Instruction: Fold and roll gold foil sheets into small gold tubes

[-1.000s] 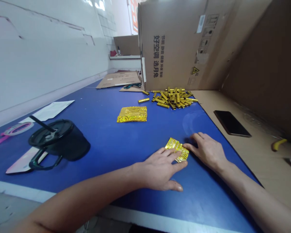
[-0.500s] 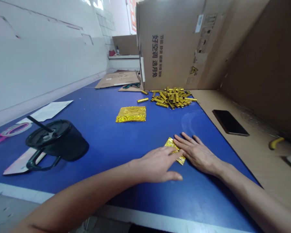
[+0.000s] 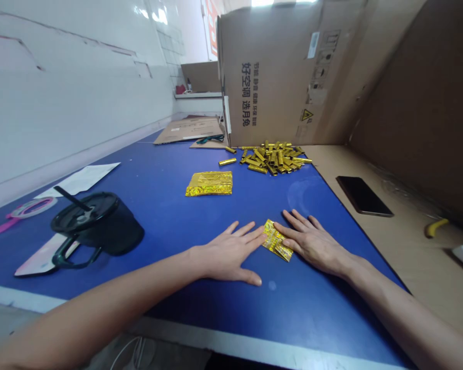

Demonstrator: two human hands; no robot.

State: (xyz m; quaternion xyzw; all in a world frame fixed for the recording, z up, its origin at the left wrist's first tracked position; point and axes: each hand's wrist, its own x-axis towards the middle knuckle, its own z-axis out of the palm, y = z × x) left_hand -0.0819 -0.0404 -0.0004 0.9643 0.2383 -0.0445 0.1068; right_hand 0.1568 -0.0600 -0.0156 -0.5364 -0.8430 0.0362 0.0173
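Note:
A small sheet of shiny gold foil paper point(image 3: 274, 240) lies on the blue tabletop between my two hands. My right hand point(image 3: 312, 241) is spread flat, its index finger and thumb resting on the sheet's right side. On the left, my left hand point(image 3: 231, 253) lies palm down with fingers apart, a fingertip at the sheet's left edge. Further off sits a flat stack of gold foil sheets point(image 3: 210, 183). Beyond it, against the cardboard, is a heap of rolled gold foil tubes point(image 3: 275, 158), with a few loose ones beside it.
A dark lidded mug point(image 3: 113, 226) with a straw stands at the left, near a tape roll point(image 3: 34, 207) and white paper point(image 3: 79, 180). A large cardboard box point(image 3: 281, 87) closes off the back. A phone point(image 3: 363, 196) lies on the cardboard point(image 3: 420, 241) at the right.
My left hand has slid left off most of the foil sheet, and its fingers have spread. More of the sheet now shows. My right hand stays nearly in place.

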